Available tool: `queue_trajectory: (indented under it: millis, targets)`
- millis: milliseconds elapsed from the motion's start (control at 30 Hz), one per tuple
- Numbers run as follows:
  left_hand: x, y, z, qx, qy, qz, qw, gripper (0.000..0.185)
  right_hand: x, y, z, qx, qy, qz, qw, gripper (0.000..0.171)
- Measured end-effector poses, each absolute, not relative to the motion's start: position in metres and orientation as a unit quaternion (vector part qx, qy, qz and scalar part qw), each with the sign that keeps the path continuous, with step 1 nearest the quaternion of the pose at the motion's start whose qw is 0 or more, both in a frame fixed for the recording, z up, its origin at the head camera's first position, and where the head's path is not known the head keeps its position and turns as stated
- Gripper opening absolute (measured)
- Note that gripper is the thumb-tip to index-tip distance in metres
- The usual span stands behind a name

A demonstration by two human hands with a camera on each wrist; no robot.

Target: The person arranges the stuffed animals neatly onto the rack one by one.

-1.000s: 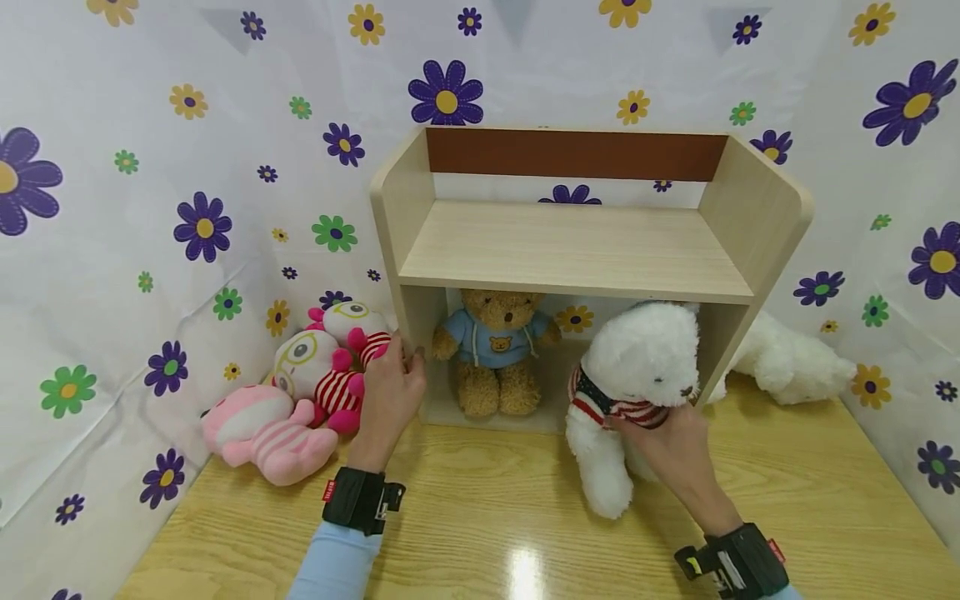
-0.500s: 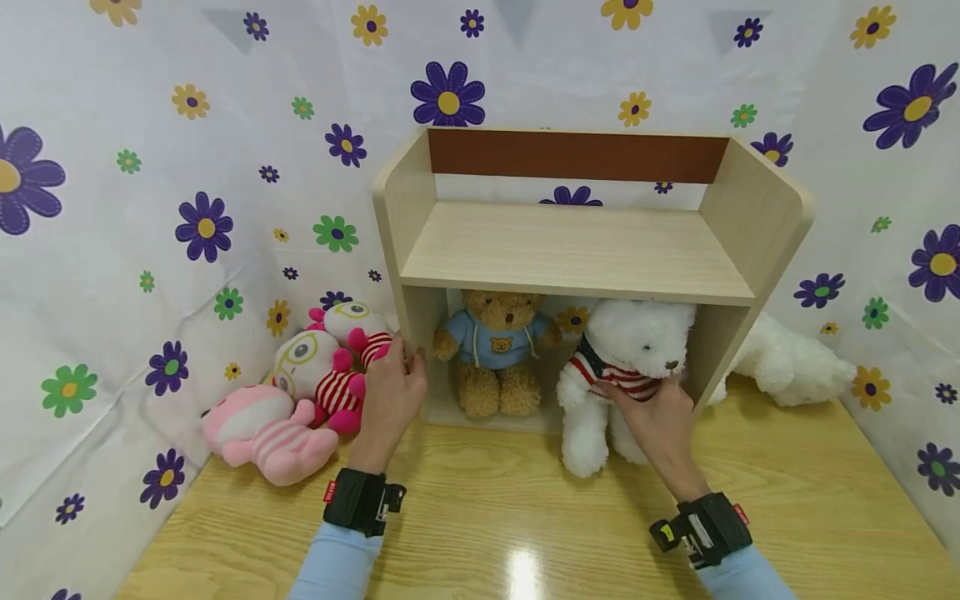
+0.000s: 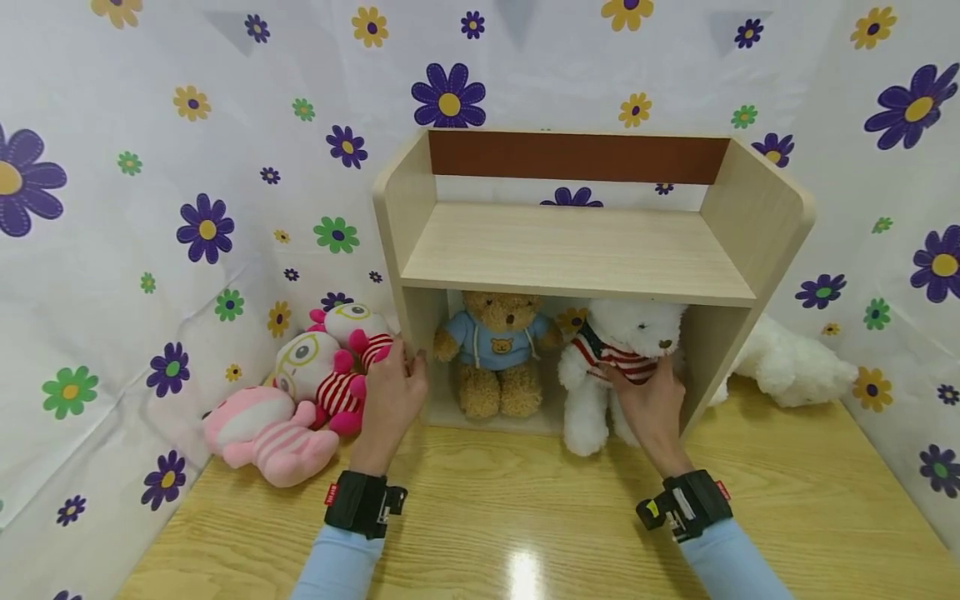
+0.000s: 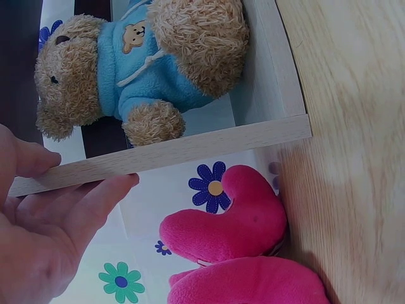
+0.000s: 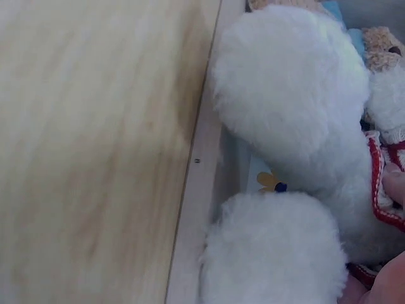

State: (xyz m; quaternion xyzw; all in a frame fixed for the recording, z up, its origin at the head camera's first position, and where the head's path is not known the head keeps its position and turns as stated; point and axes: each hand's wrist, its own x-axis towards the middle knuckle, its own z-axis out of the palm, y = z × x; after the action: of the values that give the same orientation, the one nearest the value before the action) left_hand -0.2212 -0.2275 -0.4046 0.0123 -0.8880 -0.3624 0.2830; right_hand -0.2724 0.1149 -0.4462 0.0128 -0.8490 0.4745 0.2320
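With my left hand point(image 3: 390, 402) I grip the left side panel of a light wooden shelf point(image 3: 577, 250). In the left wrist view, thumb and fingers lie on opposite faces of that panel's edge point(image 4: 190, 149). My right hand point(image 3: 649, 410) holds a white teddy bear point(image 3: 583, 421) by the front of its red-striped sweater. The bear is upright at the right of the lower compartment, its head below the shelf board. Its white feet point(image 5: 285, 82) reach over the bottom front edge in the right wrist view. To its left stands a brown teddy bear point(image 3: 498, 335) in a blue hoodie.
Left of the shelf, two pink-and-white striped dolls point(image 3: 330, 367) lean by the wall, with a pale pink plush toy point(image 3: 277, 442) in front. A white plush toy point(image 3: 798, 362) lies right of the shelf. The wooden table point(image 3: 487, 517) spreads out in front.
My right hand has moved the white bear back and left into the lower compartment, and the bear has straightened up. My left hand has stayed on the side panel.
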Motion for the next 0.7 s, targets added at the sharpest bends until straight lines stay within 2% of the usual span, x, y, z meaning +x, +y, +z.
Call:
queue_trajectory:
  millis: [500,700]
  targets:
    - [-0.222,-0.227,-0.406,0.015,-0.889,-0.359,0.285,0.023,-0.308,0.105,-0.45,-0.002,-0.833,0.491,0.256,0.079]
    - [-0.222,-0.227,-0.407,0.013,-0.888,-0.356,0.29,0.02,-0.317,0.103,-0.454,-0.013,-0.839,0.486,0.244,0.078]
